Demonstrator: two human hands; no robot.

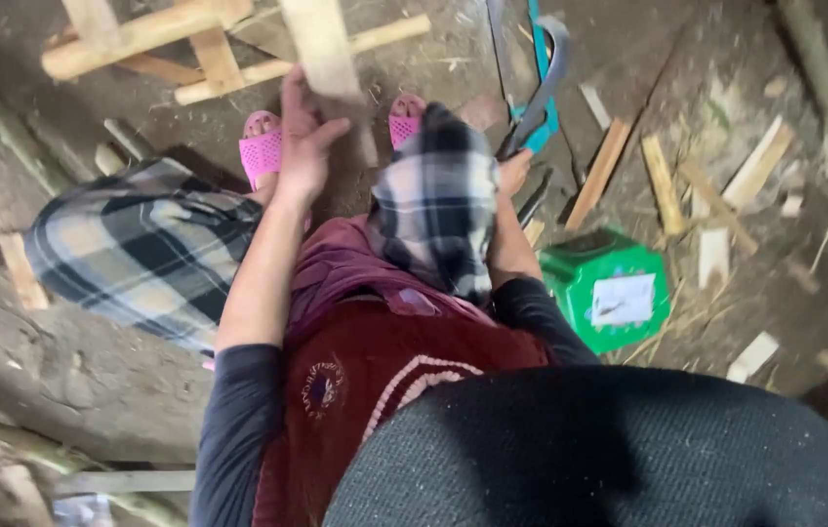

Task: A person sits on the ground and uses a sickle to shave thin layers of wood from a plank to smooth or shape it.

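- While I watch from the head view, the wooden frame (155,44) of pale bars lies on the dirt floor (92,351) at the upper left. I judge it could rock or slide if the plank is pushed against it, since nothing I can see pins it down.
- My left hand (304,137) is closed around the lower end of a pale wooden plank (321,44), thumb on one side and fingers on the other. The plank stands up from the hand and crosses over the frame. It looks blurred, and a loose hold could let it twist and drop.
- Two feet in pink sandals (261,151) sit just below the plank and the hand, toes bare. A slipping plank or tool would likely land there.
- My right hand (514,174) is mostly hidden behind the checked cloth (438,200) over the knee. It seems to grip the handle of a curved dark blade (541,98), but I cannot tell how firmly. A swing made half blind could glance off toward the left hand or the knee.
- Offcuts (663,181) litter the floor around the green box (609,283) at right. I think they make poor footing.
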